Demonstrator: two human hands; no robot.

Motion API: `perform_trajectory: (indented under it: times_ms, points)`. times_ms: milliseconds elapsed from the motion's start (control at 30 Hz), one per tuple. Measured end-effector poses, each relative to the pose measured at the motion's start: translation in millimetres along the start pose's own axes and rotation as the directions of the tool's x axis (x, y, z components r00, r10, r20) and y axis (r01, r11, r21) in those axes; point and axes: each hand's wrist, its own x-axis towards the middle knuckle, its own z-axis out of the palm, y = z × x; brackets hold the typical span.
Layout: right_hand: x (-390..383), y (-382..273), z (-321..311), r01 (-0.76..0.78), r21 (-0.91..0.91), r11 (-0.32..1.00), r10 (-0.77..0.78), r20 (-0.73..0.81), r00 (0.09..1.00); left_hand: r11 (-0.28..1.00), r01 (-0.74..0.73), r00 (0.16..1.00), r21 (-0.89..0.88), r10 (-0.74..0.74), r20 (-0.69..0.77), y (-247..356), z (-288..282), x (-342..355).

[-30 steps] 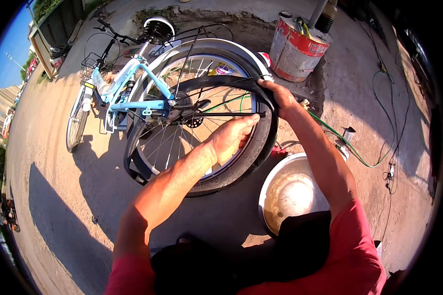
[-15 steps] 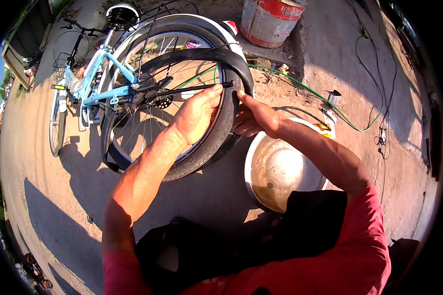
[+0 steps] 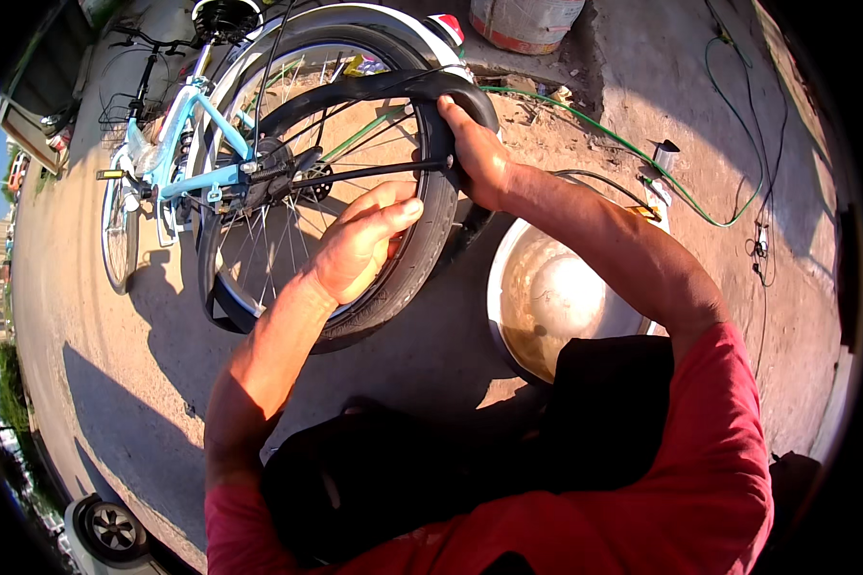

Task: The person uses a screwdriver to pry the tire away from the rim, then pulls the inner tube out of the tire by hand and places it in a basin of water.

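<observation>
A light-blue bicycle [image 3: 187, 153] lies on its side. Its rear wheel, with a black tire [image 3: 420, 266], is in front of me. A limp black inner tube [image 3: 355, 88] hangs loose around the wheel, partly outside the rim. My right hand [image 3: 477, 158] grips the tube at the wheel's right side, thumb on top, other fingers hidden behind. Lower down, my left hand [image 3: 362, 244] holds the tire's inner edge, with its fingers curled in by the rim and partly hidden. Between the hands runs a thin black stay [image 3: 384, 170], ending near the tube.
A metal basin [image 3: 566, 292] of murky water stands right of the wheel, by my knee. Beyond it a green hose [image 3: 609, 134] crosses the concrete. A red and grey bucket [image 3: 527, 24] is at the far side. Part of a car [image 3: 110, 527] shows at lower left.
My right hand has moved up along the wheel onto the tube, above the stay. My left hand has slid slightly down the tire. The view has shifted a little.
</observation>
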Motion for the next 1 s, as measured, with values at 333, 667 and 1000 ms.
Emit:
perform_trajectory:
  times_ms: [333, 667, 1000]
  points:
    - [12, 7, -3, 0.012, -0.1, 0.995, -0.025, -0.133, 0.991, 0.983, 0.056, 0.998, 0.172, -0.055, -0.012, -26, 5, -33]
    - [21, 7, -17, 0.03, -0.183, 0.983, -0.048, -0.091, 0.995, 0.871, 0.183, 0.983, 0.456, -0.173, -0.065, -33, -11, -63]
    - [16, -2, -15, -0.019, -0.296, 0.955, -0.009, -0.093, 0.996, 0.523, 0.243, 0.966, 0.817, -0.208, -0.155, -27, -22, -97]
